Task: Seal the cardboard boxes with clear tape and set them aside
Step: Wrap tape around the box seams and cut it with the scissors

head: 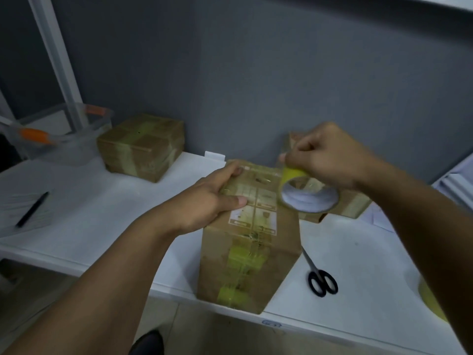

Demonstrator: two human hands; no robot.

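Cardboard box (pixel 245 242), brown, upright on the white counter (pixel 107 201), its near face overhanging the front edge. Head view, the only one.

- Condition: printed handling symbols on the upper face; yellowish clear tape already runs down the near face, glossy and a little wrinkled.
- Left hand (pixel 212 198): grip clamped on the box's top left edge, fingers over the far rim, thumb pressed flat on the upper face.
- Right hand (pixel 330 160): grip pinched on the loose end of the tape roll (pixel 307 196), which hangs just below it, over the box's top right corner.
- Step in hand, as judged: drawing out a fresh strip for the upper face.
- Next move calls for: laying the strip flat across the seam, smoothing it, then cutting.
- Scissors (pixel 320 275): on the counter below the right grip, just beside the box.
- Second box (pixel 143 147): taped, well left of the left grip, apparently set aside.
- Third box (pixel 353 201): partly hidden behind the right grip.
- Pen (pixel 32 210): far left, on papers.
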